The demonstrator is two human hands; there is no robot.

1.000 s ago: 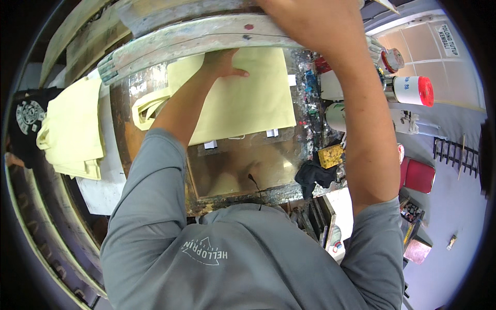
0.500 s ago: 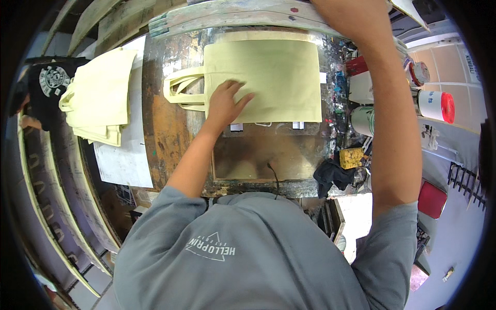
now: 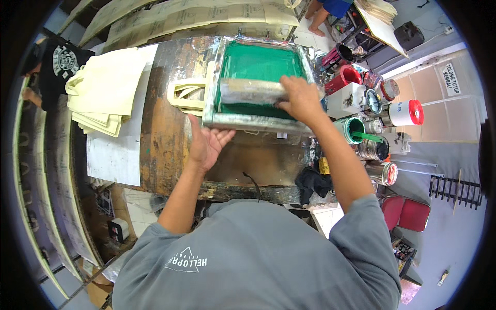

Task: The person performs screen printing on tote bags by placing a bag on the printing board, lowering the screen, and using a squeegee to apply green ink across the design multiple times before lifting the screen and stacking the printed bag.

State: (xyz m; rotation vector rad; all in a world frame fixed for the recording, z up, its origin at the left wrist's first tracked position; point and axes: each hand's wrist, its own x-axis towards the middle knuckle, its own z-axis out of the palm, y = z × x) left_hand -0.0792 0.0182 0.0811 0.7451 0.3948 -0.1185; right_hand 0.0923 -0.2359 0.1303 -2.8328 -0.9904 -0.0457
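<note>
A screen-printing frame (image 3: 258, 122) with green mesh lies over a pale yellow tote bag, hiding most of it; the bag's handles (image 3: 187, 94) stick out on the left. My right hand (image 3: 302, 101) is closed on the right end of a squeegee (image 3: 250, 92), a wide, pale bar across the green mesh, slightly blurred. Beside the frame's near left corner, my left hand (image 3: 207, 147) is palm up with fingers spread. Its fingertips are at the frame's near edge; whether they touch it I cannot tell.
Stacked pale yellow tote bags (image 3: 106, 85) lie at the left. Ink containers, including a green tub (image 3: 351, 129) with a green stick, line the right. A black cloth (image 3: 312, 183) lies at the table's near right. Racks stand left and beyond; another person's legs (image 3: 319, 20) show far off.
The printing frame now covers the bag. My left hand has moved off the bag toward me. My right hand has come down from the upper edge and holds the squeegee on the mesh.
</note>
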